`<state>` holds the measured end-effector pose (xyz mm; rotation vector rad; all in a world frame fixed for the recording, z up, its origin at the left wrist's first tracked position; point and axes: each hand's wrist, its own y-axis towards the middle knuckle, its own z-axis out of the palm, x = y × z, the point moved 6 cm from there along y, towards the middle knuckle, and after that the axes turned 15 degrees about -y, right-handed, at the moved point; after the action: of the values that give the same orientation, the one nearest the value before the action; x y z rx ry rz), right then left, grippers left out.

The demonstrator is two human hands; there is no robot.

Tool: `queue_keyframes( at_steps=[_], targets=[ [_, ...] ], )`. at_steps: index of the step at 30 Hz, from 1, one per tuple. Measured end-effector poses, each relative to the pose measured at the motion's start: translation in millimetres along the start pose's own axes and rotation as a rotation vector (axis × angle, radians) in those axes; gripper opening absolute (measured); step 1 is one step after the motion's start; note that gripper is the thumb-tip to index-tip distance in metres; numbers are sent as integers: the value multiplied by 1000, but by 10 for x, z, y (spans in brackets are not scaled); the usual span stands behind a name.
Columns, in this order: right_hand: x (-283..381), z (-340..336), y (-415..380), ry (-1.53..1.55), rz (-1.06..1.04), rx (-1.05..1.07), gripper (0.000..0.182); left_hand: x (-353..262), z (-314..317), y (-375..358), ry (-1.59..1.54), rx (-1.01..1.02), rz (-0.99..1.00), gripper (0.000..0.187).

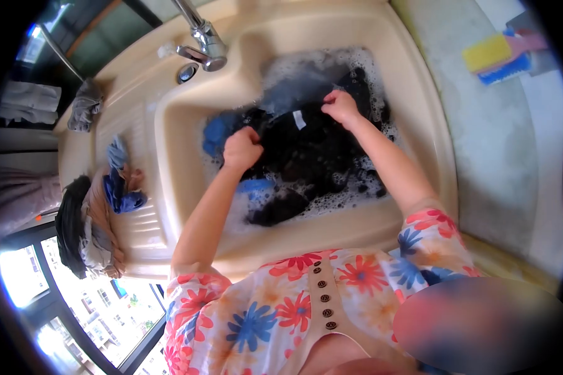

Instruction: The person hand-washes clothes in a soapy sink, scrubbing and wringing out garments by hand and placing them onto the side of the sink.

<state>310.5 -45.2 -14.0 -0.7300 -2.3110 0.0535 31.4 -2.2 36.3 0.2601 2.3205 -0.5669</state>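
A black garment (306,147) with a small white label (299,119) lies spread in soapy water inside the beige sink (181,150). My left hand (243,149) is closed on the garment's left edge. At its upper right, my right hand (341,107) pinches the cloth between thumb and fingers. Blue cloth (216,132) floats left of my left hand, and a light blue piece (255,186) shows just below it. Suds surround the fabric, and the parts under water are hidden.
A chrome faucet (207,50) stands at the sink's upper left. Several crumpled clothes (97,231) lie on the ribbed drainboard (147,231), with a grey cloth (85,105) farther back. Right of the sink, a yellow brush (486,55) and a blue brush (505,70) lie on the counter.
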Motion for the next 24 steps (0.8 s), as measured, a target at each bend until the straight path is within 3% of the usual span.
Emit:
queue_keyframes(
  at_steps=[2, 4, 5, 8, 12, 13, 16, 17, 20, 22, 24],
  targets=[
    [-57, -45, 23, 77, 63, -2, 16, 50, -185, 38, -248, -172, 40, 18],
    [-169, -118, 58, 388, 246, -13, 10, 53, -325, 69, -461, -220, 3, 14],
    [-221, -147, 65, 482, 352, -25, 5, -5, -373, 50, -460, -241, 30, 14],
    [-136, -177, 33, 457, 295, -123, 3, -378, -523, -85, -417, -284, 170, 14],
    [-134, -157, 54, -179, -29, -70, 14, -380, -590, -34, -303, -294, 320, 17],
    [-56, -232, 27, -377, -88, 25, 18, -279, -567, 16, -331, -277, 243, 17],
    [-43, -527, 79, -472, -8, -111, 16, -5, -417, 133, -399, -249, 71, 16],
    [-67, -608, 128, -396, 20, -123, 17, 23, -331, 166, -412, -254, 59, 16],
    [-41, -628, 67, 198, 432, 10, 18, -26, -93, 246, -429, -254, 42, 19],
    [-33, -500, 147, 244, 387, 4, 21, -216, -1, 139, -607, -116, -324, 24],
    [-3, -317, 192, 110, 289, -2, 22, 27, 316, 339, -508, -99, -354, 31]
  ],
)
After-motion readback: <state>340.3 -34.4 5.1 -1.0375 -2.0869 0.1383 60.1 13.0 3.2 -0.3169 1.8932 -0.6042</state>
